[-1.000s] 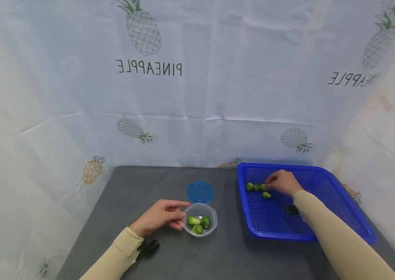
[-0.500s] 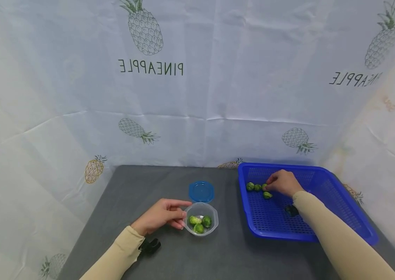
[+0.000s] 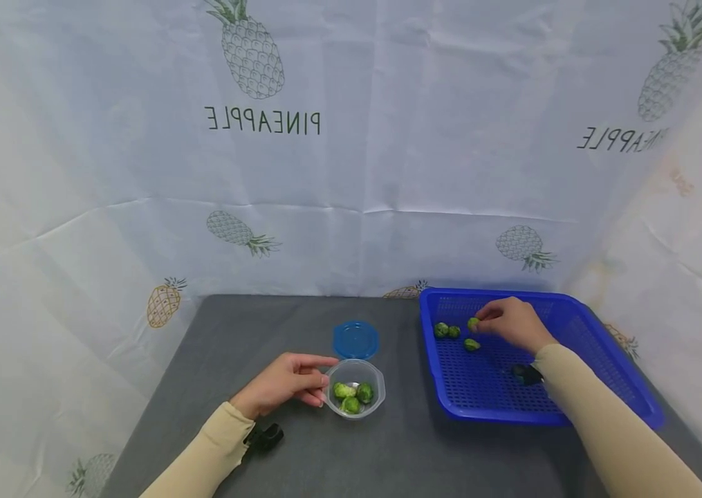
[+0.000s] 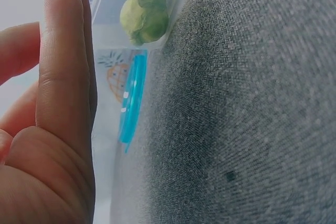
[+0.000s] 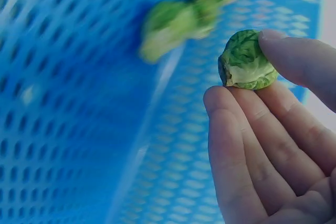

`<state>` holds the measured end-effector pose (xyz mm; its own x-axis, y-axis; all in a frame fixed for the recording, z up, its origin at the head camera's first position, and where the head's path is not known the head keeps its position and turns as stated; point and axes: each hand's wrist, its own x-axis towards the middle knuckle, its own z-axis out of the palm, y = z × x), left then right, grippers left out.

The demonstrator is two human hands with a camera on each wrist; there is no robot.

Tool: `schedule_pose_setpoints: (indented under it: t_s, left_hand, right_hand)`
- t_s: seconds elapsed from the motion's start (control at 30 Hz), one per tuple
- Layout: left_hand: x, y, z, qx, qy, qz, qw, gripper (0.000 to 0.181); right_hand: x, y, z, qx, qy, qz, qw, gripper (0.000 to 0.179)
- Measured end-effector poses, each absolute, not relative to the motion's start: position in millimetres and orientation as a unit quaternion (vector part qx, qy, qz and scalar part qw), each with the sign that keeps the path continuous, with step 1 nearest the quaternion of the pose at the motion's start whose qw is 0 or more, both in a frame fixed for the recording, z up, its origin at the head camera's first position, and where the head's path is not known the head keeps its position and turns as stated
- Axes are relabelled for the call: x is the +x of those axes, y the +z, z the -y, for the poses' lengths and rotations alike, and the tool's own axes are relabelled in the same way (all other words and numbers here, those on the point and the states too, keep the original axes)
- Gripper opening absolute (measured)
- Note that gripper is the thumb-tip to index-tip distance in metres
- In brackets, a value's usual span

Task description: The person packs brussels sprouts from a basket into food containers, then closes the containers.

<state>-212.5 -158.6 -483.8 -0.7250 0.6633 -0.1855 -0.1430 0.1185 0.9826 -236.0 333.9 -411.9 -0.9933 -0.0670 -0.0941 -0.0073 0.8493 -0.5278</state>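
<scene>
In the head view my right hand (image 3: 515, 324) is above the blue basket and pinches a Brussels sprout (image 5: 248, 60) between thumb and fingertips, lifted off the basket floor. Several more sprouts lie in the basket, among them one near the left wall (image 3: 441, 330) and one closer to the front (image 3: 472, 344). My left hand (image 3: 282, 382) rests beside a clear plastic container (image 3: 378, 408), its nearly straight index finger and thumb touching the left rim. Inside the container sit three sprouts (image 3: 364, 393). The left wrist view shows straight fingers along the container's side.
A blue plastic basket (image 3: 481, 416) with slotted walls stands on the right of the grey table (image 3: 251, 318). Behind the container lies a round blue lid (image 3: 355, 339). A curtain with pineapple prints (image 3: 338, 166) hangs at the back and sides.
My right hand has taken a sprout from the row by the basket's left wall and raised it slightly, moving a little right. My left hand stays by the container.
</scene>
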Motion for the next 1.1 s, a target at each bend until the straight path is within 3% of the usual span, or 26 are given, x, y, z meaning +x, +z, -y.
schedule_pose_setpoints:
  t_s: [0.13, 0.5, 0.87, 1.1]
  left_hand:
    - [-212, -484, 161, 0.19, 0.637, -0.677, 0.317, 0.053]
    - [-213, -484, 163, 0.185, 0.63, -0.687, 0.312, 0.051]
    - [-214, -489, 160, 0.176, 0.635, -0.68, 0.32, 0.049]
    - [-214, -487, 161, 0.185, 0.639, -0.674, 0.321, 0.051]
  right_hand:
    - [-223, -394, -314, -0.032, -0.294, -0.954, 0.045, 0.041]
    - [-200, -372, -226, -0.079, -0.337, -0.938, 0.034, 0.025]
    - [-178, -397, -141, -0.111, -0.376, -0.919, 0.049, 0.015]
    - [-172, -415, -112, -0.138, -0.377, -0.914, 0.059, 0.016]
